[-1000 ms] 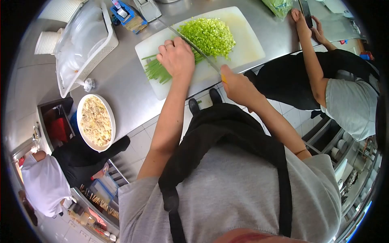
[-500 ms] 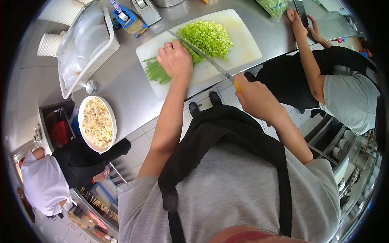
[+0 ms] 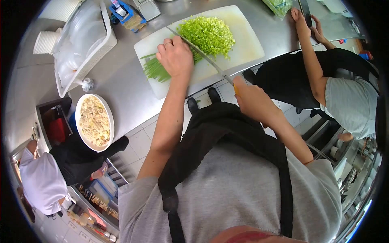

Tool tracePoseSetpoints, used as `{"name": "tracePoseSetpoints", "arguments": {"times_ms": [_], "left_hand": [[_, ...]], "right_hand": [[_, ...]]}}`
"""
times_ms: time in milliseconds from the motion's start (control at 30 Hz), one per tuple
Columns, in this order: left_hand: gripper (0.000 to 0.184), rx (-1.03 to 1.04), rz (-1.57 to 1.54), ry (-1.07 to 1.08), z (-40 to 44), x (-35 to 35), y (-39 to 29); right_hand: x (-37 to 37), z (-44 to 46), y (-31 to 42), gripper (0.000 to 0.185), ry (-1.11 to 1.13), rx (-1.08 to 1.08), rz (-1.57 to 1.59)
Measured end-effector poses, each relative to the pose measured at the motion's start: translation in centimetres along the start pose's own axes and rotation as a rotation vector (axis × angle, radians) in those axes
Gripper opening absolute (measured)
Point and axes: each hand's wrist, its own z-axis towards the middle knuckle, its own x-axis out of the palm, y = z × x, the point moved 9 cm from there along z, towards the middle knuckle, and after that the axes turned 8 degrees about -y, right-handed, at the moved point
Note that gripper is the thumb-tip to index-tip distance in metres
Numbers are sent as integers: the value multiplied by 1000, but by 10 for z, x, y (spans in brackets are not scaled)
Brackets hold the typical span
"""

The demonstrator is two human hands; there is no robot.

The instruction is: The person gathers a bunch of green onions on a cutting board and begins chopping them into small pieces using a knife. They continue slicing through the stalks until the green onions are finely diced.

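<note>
yellow-handled knife (image 3: pixel 210 62) diagonal, tip forward-left

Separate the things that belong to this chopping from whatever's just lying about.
Part of the chopping:
knife, in the right hand
green stalks, under the left hand
chopped greens
cutting board

Apparently just lying about:
oval dish of food
white basket of clear plastic pieces
blue object beyond the board
stacked white containers

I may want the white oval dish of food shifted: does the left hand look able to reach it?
Probably yes, after letting go: the left hand is on thin green stalks, but bare steel countertop leaves the way to the white oval dish looking free.
</note>
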Motion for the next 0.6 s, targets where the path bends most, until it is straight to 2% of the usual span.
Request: {"name": "tracePoseSetpoints", "arguments": {"times_ms": [133,233,300,333,400,600], "left_hand": [[11,-2,-22,13,-2,-1,1],[9,-3,-60,-47,-2,-3,4],[9,-7,-96,-89,-2,-6,5],[10,-10,-129,-126,-2,-10,5],[10,-18,-122,-116,0,-8,7],[8,-18,-121,-94,-2,-8,5]], "right_hand": [[22,34,-10,33,-102,-93,93],[12,52,-1,29,-127,-150,187],[17,47,-11,28,147,181,353],[21,44,-15,28,144,177,353],[11,38,-4,27,-134,-137,174],[15,44,0,24,-182,-108,77]]}}
